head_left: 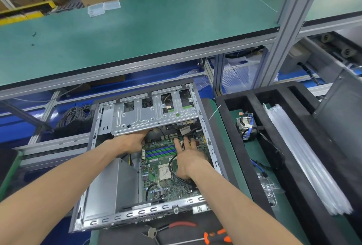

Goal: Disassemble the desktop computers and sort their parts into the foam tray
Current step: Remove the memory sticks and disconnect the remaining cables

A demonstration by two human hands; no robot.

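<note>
An open desktop computer case [109, 219] lies on the bench with its green motherboard [156, 178] exposed. A silver drive cage [148, 115] spans the far part of the case. My left hand [133, 140] grips the cage's near edge from below. My right hand [186, 156] reaches over the motherboard with straight fingers touching the cables and connectors near the blue memory slots [160, 151]. A grey power supply [111, 184] fills the case's left side. The black foam tray [252, 127] stands to the right and holds a heatsink fan [245, 127] with cables.
Pliers with red handles [172, 227] and an orange-handled screwdriver [213, 238] lie at the near edge. Clear plastic bags [305, 162] fill one tray slot. A green shelf [137, 29] overhangs behind the case. A coil of grey cables [76, 117] sits at the left.
</note>
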